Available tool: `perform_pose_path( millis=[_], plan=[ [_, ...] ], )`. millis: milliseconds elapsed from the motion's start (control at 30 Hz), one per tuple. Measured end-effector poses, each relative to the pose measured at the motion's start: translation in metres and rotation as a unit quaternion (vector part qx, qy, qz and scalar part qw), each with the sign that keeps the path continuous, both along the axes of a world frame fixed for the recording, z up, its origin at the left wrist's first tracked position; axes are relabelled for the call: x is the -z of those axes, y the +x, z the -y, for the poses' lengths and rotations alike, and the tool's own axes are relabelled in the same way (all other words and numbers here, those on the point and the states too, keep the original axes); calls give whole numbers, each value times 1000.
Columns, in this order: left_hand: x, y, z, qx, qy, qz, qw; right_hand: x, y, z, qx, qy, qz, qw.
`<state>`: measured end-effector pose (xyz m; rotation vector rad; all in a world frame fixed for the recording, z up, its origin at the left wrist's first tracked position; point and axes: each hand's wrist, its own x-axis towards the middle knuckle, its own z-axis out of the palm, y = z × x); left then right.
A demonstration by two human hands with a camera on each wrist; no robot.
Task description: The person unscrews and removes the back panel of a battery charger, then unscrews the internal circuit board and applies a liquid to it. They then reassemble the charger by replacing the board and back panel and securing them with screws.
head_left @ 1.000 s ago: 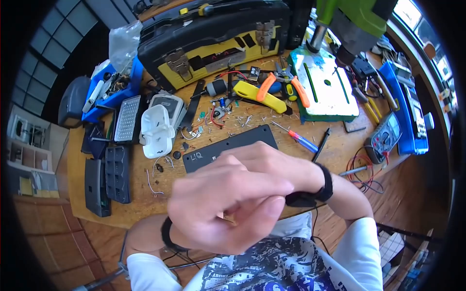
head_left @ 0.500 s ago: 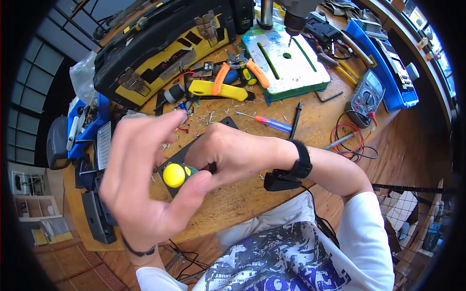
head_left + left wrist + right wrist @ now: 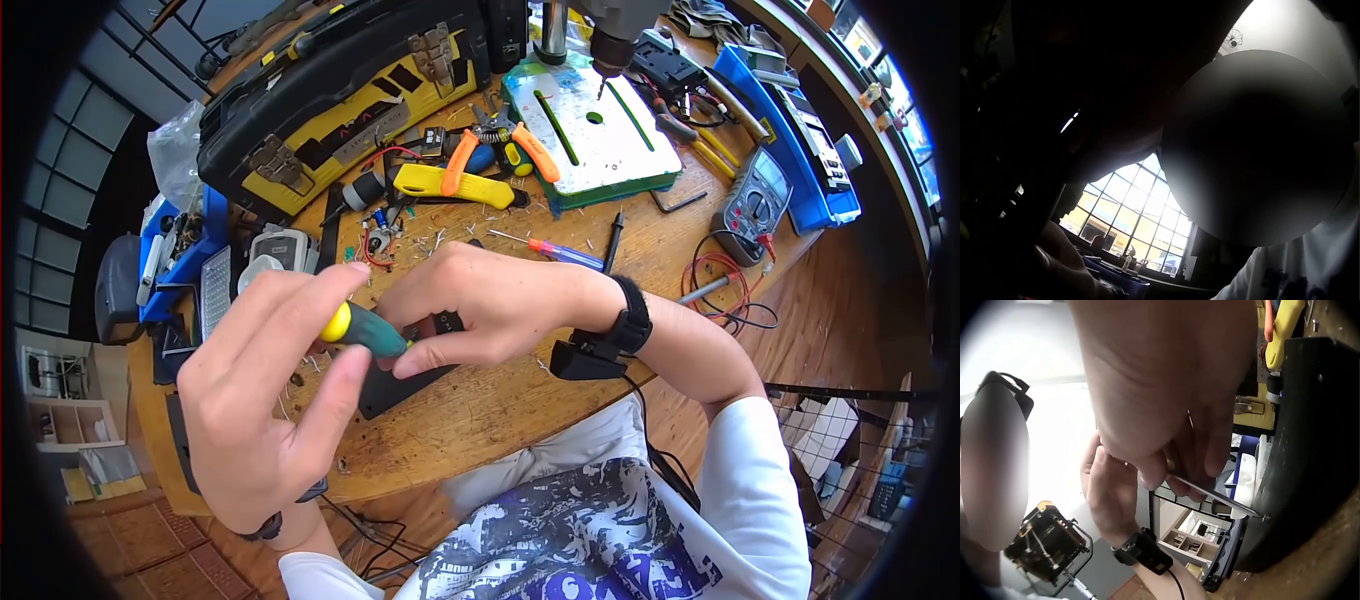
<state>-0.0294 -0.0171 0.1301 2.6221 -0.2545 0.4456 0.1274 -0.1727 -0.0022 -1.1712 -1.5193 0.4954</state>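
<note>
A screwdriver with a green handle (image 3: 375, 333) and yellow end cap lies across both hands. My left hand (image 3: 255, 410) has its fingers and thumb curved round the capped end. From the other side my right hand (image 3: 470, 305) pinches it near the front of the handle. In the right wrist view the metal shaft (image 3: 1219, 499) slants past the right fingers, its tip right at a small screw (image 3: 1265, 517) on a flat black panel (image 3: 1297, 444). Much of that panel is hidden under the hands in the head view. The left wrist view is mostly dark.
Behind the hands lie orange-handled pliers (image 3: 537, 152), a yellow utility knife (image 3: 440, 186) and a second screwdriver (image 3: 565, 254). A drill press base (image 3: 620, 150), multimeter (image 3: 752, 205) and blue bin (image 3: 820, 190) stand right. A black-yellow toolbox (image 3: 340, 115) stands at the back.
The hands were overlapping over the panel; they now sit farther left and side by side. The screwdriver's yellow cap has tipped leftward, and the left fingers have come closer round the handle.
</note>
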Motion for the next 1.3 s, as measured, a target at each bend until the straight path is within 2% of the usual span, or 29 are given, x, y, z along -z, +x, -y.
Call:
perform_pose_path(
  millis=[67, 167, 233, 367, 433, 567, 667, 767, 833, 900, 1033, 1100, 1167, 1300],
  plan=[
    [-7, 0, -2, 51, 2, 5, 999, -1, 0, 0, -3, -8, 11, 1000],
    [-6, -8, 3, 24, -3, -19, 1000, -5, -2, 0, 17, 10, 52, 998],
    [-3, -7, 7, 35, 5, 4, 999, -4, -3, 0, 54, -8, 59, 997],
    [2, 1, 3, 91, 33, 60, 994, -8, -4, 3, 39, -34, 52, 997],
    [5, 5, 0, 110, 34, 73, 991, 2, -3, -2, -5, 24, 9, 1000],
    [5, 2, 1, 140, 24, 91, 986, 5, 1, -1, 1, 11, 62, 998],
    [-3, -5, 7, 94, -12, 55, 994, 2, 1, 1, 1, 4, 48, 999],
    [-5, -8, 2, 75, 21, 33, 996, -3, 1, 3, -3, -16, 75, 997],
    [1, -6, 0, 54, 19, 40, 998, -12, 1, 7, 36, -63, 67, 995],
    [7, -2, -4, 41, 31, 79, 996, -13, 8, 8, 18, -89, 100, 991],
    [2, -1, -6, 53, 73, 77, 993, -10, 15, 8, 6, -113, 84, 990],
    [3, -2, -5, 34, 74, 95, 992, -7, 13, 6, -5, -116, 65, 991],
    [-2, -1, -7, 66, 123, 72, 988, -8, 9, 4, -19, -82, 49, 995],
    [5, 3, -6, 71, 145, 89, 983, -10, 5, 5, 0, -82, 54, 995]
  ],
)
